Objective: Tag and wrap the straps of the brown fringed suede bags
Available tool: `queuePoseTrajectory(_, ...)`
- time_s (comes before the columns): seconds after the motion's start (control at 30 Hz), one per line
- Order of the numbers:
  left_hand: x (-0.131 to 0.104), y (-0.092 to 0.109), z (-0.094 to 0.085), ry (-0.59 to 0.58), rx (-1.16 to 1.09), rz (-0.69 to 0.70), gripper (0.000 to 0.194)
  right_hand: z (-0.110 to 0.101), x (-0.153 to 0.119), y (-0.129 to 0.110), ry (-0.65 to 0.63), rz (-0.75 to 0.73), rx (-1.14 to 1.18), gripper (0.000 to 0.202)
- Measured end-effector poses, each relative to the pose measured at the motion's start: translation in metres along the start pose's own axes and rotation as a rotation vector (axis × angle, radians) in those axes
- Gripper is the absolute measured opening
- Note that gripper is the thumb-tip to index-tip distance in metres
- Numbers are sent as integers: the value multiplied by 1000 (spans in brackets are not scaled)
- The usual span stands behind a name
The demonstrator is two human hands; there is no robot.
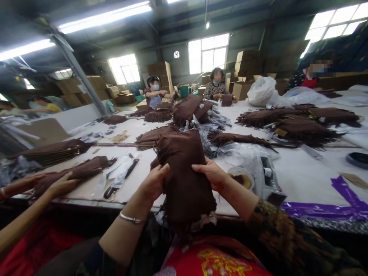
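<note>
A dark brown fringed bag (185,178) is held upright in front of me, over the near edge of the table. My left hand (155,182) grips its left side, thumb on the front face and fingers behind. On the opposite side my right hand (214,174) clasps it the same way, with the thumb pressed on the front. Fringe hangs around the bag's lower end, where some whitish wrapping also shows. Behind it lies a pile of similar brown fringed bags (188,109).
At left, a co-worker's hands (61,186) hold another brown bag (86,170). Straps (122,178) lie near them. Right of me are a tape dispenser (268,176), clear plastic and purple strips (322,210). More brown bags (301,124) cover the far right. Several people sit across the table.
</note>
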State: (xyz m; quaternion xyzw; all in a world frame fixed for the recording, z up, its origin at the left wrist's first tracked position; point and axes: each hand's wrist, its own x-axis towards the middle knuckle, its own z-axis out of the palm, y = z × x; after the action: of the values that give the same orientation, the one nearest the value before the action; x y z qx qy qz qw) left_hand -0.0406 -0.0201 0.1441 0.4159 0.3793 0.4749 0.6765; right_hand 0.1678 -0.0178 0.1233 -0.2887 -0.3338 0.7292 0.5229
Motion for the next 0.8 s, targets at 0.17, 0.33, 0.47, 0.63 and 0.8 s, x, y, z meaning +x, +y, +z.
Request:
queuePoseTrajectory(0.17,2,-10,9,17,-107,-45,56,8,-15,-1,-116,-37,-169,54)
queuePoseTrajectory(0.33,4,-13,-6,141,-229,-28,42,4,-25,-9,-272,11,-131,51)
queuePoseTrajectory(0.47,15,4,-26,252,-306,73,29,-12,-22,-4,-202,156,-83,56)
queuePoseTrajectory(0.63,27,21,-44,273,-397,220,24,-16,-28,19,-256,251,-10,66)
queuePoseTrajectory(0.8,35,26,-48,277,-427,264,23,-8,-36,30,-302,275,3,70)
